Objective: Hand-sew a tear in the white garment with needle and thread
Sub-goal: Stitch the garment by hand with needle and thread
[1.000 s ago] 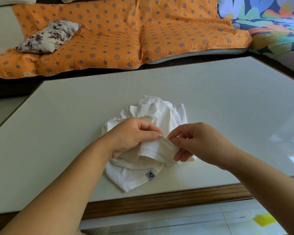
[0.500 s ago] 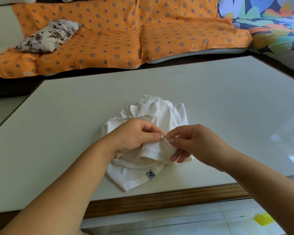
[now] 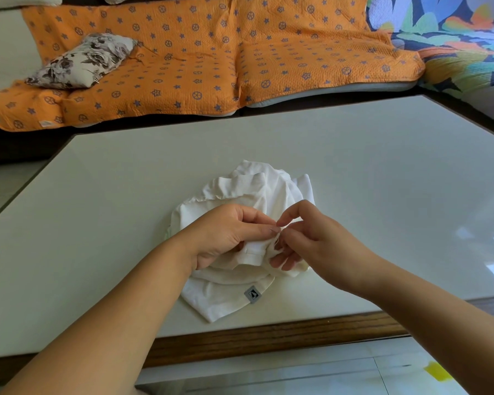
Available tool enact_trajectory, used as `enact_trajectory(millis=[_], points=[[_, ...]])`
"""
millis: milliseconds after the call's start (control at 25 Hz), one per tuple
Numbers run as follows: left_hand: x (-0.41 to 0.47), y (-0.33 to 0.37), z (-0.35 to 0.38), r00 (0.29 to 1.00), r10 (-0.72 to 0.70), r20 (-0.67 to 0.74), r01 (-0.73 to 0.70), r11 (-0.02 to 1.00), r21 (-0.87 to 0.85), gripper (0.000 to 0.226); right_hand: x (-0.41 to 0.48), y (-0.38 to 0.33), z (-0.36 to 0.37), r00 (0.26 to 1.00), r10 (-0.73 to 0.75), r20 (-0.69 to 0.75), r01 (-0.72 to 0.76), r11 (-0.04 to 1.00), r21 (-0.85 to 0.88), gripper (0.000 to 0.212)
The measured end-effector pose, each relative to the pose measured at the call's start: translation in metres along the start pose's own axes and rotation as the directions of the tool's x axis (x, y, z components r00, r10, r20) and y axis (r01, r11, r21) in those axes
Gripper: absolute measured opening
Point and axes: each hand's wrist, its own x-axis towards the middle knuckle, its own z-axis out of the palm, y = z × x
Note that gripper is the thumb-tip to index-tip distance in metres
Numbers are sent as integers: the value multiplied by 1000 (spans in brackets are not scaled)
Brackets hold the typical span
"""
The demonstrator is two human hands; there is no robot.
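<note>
Both forearms reach in from the near edge and meet over the white garment [image 3: 231, 297], which lies crumpled on the bench [image 3: 368, 172], toward its front. The left grip [image 3: 226, 235], knuckles up, pinches a raised fold between thumb and fingers. The right grip [image 3: 317, 240] pinches the same fold with arched forefinger and thumb, its other fingers curled beneath the cloth.
</note>
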Motion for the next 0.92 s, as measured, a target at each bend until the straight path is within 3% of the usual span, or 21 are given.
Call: enact_trajectory(millis=[120, 280, 560, 800, 920], points=[[2, -2, 5, 999, -43, -6, 42, 996, -85, 30, 0, 2, 2, 998, -56, -29, 55, 998, -34, 2], [3, 0, 6, 997, -72, -29, 66, 980, -186, 11, -3, 1, 2, 993, -107, -46, 105, 994, -38, 8], [2, 1, 9, 993, -110, -30, 102, 975, -197, 19, 0, 4, 10, 984, -143, -105, 128, 983, -133, 9], [0, 3, 9, 994, -96, -54, 80, 965, -249, 11, 3, -3, 14, 972, 45, -231, 11, 971, 238, 21], [2, 2, 7, 993, -99, -69, 78, 963, -259, 10, 7, -2, 12, 968, 161, -191, -75, 917, 393, 25]])
